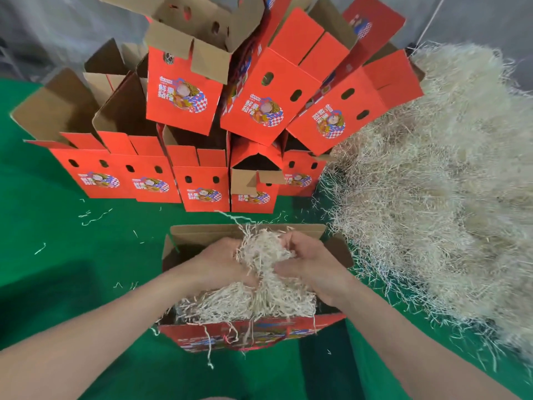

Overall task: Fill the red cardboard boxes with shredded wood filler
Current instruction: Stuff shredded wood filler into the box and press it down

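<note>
Fingers [290, 241] of both hands curl into a clump of pale shredded wood filler [264, 256] — left hand [219, 261] and right hand [313, 265] grip it from either side, above the open red cardboard box [236, 333] at the near edge of the green cloth [57, 249]. Box looks partly filled; strands trail over its near wall. Best handled by pressing the clump down and teasing it toward the corners. Large loose filler pile [432, 183] along the right edge; stacked red boxes [199, 180] further back.

Stacked red boxes [199, 180] wall off the far side; filler heap [432, 183] blocks the right; green tabletop [57, 255] open at left.
</note>
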